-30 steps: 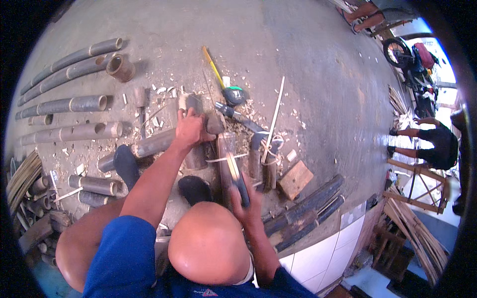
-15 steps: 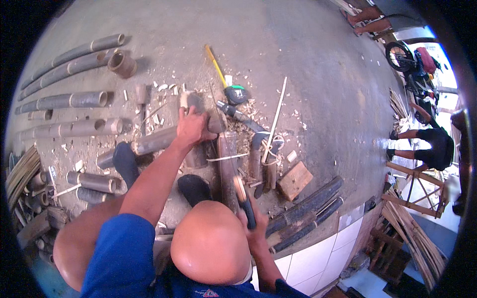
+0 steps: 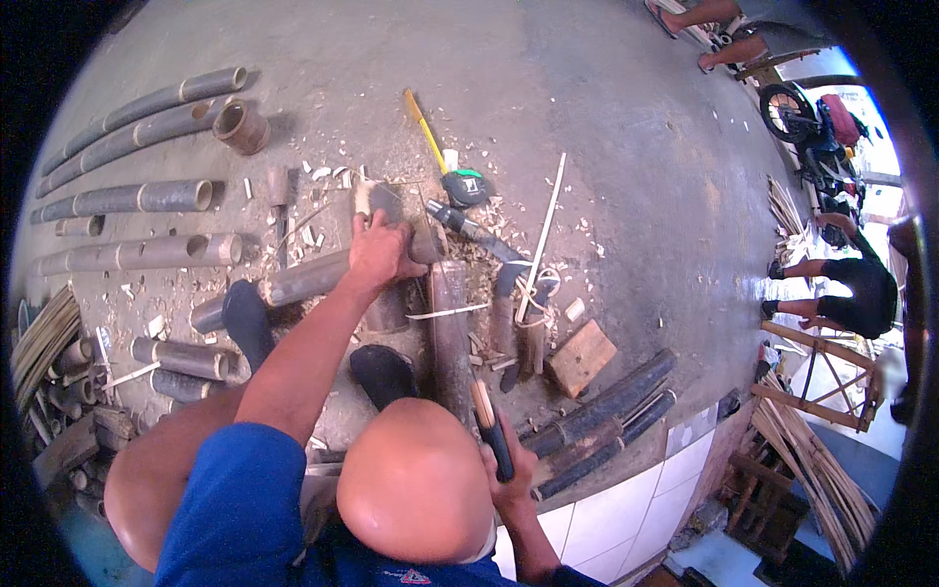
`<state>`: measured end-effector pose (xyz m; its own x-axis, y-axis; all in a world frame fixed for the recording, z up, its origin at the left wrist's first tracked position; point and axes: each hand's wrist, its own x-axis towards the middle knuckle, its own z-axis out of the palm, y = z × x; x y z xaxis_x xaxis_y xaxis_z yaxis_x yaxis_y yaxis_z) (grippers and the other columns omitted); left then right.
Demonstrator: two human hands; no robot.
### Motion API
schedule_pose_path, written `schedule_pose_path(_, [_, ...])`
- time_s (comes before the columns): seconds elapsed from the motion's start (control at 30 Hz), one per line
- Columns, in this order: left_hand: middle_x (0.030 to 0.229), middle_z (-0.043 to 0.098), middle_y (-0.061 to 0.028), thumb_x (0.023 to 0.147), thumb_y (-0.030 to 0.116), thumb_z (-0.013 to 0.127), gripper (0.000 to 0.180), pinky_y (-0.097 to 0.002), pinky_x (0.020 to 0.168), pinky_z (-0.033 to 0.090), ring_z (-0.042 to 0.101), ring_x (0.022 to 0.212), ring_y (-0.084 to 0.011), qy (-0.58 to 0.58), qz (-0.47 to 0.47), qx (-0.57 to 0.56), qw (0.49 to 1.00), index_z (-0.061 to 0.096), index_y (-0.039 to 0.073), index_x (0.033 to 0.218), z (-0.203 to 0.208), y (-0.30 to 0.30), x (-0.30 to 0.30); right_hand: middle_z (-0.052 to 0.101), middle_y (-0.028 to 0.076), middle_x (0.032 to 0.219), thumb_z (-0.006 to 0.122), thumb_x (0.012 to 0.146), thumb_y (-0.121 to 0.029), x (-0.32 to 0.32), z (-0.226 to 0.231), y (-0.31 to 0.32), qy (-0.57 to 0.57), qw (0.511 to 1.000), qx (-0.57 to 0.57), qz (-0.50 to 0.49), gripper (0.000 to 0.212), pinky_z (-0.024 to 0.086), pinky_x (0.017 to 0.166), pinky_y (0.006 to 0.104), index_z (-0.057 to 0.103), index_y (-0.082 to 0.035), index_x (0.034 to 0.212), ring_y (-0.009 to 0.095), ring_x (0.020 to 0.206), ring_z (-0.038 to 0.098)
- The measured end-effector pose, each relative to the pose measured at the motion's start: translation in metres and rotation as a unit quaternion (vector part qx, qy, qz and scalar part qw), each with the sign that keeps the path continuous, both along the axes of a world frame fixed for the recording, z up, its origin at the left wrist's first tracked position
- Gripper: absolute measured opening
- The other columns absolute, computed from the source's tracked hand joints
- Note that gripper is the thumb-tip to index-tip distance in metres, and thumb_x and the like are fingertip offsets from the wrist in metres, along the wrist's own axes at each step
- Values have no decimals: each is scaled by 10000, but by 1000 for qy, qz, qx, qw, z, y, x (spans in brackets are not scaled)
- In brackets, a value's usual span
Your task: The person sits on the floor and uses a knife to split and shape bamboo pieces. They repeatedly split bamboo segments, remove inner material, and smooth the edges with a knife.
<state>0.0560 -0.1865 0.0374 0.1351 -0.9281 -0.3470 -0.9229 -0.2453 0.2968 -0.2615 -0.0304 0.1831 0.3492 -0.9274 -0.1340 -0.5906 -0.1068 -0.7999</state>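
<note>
The right hand [image 3: 509, 479], nearest the camera, is wrapped tight around the black handle of a short blade tool [image 3: 492, 433], raised just above the near end of a long brown split bamboo section [image 3: 450, 338] lying on the grey concrete floor [image 3: 626, 147]. Farther out, the left hand [image 3: 377, 252] presses down, fingers curled, on the bamboo pieces at its far end. A glancing stroke could skid toward that hand, or the 1 round piece could roll. The bamboo looks dry, dark and curved, with pale chips scattered around it.

Bright, sharp daylight enters from the overexposed right side, with soft shadows and strong fisheye bending.
</note>
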Motion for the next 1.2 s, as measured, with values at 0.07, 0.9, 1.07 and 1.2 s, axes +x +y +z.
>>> schedule_pose_path(0.07, [1105,733,-104,666,570,829,725,-563,1114,257,524,1269,-312,-15,1,-48,999,674,90,1187,-2,1,-1,723,266,1043,668,914,-231,1,5,-2,-29,1000,-5,-3,583,587,733,416,531,-34,1444,349,876,761])
schedule_pose_path(0.9, [1063,746,-91,667,538,842,668,-538,1109,258,515,1249,-301,11,30,-50,998,684,103,1149,8,5,-3,732,220,961,652,944,-202,12,-2,-8,-24,999,-31,4,545,573,739,397,522,-24,1443,309,848,752])
schedule_pose_path(1.07, [1140,732,-96,685,528,838,645,-575,1114,260,513,1261,-315,-5,27,-43,999,677,102,1142,5,6,-8,733,215,946,633,943,-188,33,-17,-31,-17,999,-40,8,515,573,711,377,535,-17,1419,318,824,751])
schedule_pose_path(1.2, [1156,726,-92,685,521,843,645,-584,1122,251,530,1250,-324,-5,44,-73,996,672,98,1142,9,8,-8,710,227,893,618,960,-220,84,-50,-85,-36,999,30,-16,484,555,689,401,550,-23,1397,339,748,715])
